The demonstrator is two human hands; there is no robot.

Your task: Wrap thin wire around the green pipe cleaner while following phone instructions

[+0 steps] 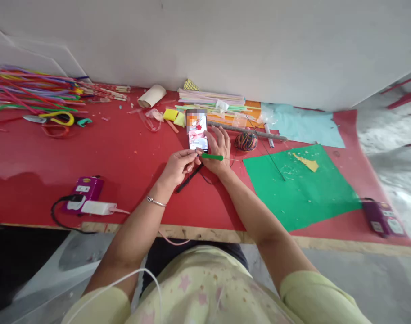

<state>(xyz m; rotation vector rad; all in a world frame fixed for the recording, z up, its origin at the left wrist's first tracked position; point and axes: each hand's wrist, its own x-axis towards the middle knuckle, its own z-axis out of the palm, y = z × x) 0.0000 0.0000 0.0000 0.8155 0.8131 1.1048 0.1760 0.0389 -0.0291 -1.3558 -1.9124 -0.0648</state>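
My left hand is closed in a pinch at the left end of a crochet hook with a green handle, whose thin metal shaft points right. The handle lies across the back of my right hand near the thumb. My right hand has its fingers stretched out at the lower right edge of a lit phone; whether a fingertip touches the screen I cannot tell. Below my hands lies a black fuzzy strip, with dark yarn looping beside it. A multicoloured yarn ball sits right of my right hand.
A green sheet with scraps covers the table's right part. Scissors and a pile of pipe cleaners lie left. Straws, a cardboard tube and a grey rod lie behind. Purple boxes stand near the front edge.
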